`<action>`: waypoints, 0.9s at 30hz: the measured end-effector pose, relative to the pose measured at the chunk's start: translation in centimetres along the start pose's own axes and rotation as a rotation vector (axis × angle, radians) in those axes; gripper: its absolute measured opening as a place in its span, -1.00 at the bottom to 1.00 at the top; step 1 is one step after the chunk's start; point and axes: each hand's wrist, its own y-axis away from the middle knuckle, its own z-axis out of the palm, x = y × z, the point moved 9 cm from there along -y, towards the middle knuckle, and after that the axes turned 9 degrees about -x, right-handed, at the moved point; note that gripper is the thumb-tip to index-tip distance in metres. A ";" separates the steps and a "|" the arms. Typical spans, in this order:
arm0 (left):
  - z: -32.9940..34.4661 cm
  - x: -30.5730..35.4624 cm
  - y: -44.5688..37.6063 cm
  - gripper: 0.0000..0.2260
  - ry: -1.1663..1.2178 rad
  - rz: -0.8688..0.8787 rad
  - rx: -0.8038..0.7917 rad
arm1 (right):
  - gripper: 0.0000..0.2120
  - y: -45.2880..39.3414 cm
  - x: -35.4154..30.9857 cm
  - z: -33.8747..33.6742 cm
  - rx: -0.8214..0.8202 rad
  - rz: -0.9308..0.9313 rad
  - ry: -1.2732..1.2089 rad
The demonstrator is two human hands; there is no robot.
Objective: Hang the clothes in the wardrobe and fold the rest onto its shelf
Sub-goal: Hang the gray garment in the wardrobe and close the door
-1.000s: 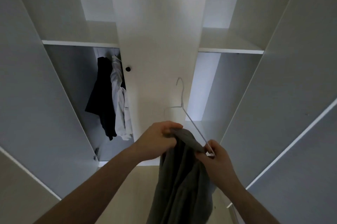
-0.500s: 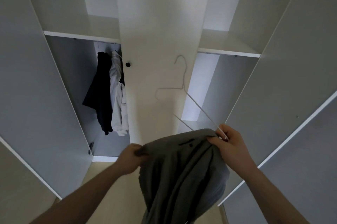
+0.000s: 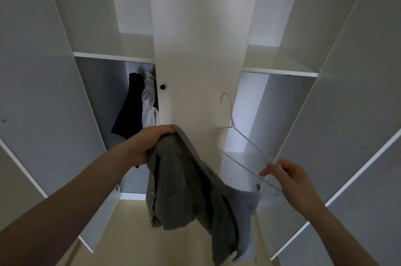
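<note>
A grey shirt (image 3: pixel 191 187) hangs in front of the white wardrobe (image 3: pixel 199 49), gripped at its top edge by my left hand (image 3: pixel 147 144). It droops down and to the right, off the hanger. A thin white wire hanger (image 3: pixel 245 142) is held by one end in my right hand (image 3: pixel 288 176), its hook pointing up toward the right compartment. In the left compartment a dark garment (image 3: pixel 130 107) and a white shirt (image 3: pixel 149 103) hang from the rail.
Wardrobe doors stand open at far left (image 3: pixel 43 92) and far right (image 3: pixel 347 114). Upper shelves (image 3: pixel 280 70) run across both compartments. The closed middle door carries a small black knob (image 3: pixel 162 87). Pale wooden floor (image 3: pixel 130 239) lies below.
My hands have drawn apart. The right hand pulled the hanger away to the right and out of the grey shirt, while the left hand lifted the shirt's top edge upward.
</note>
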 end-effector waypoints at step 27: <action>-14.7 2.9 3.3 -0.83 -0.162 0.146 0.555 | -0.52 2.3 -4.6 3.6 -0.222 -0.042 -0.455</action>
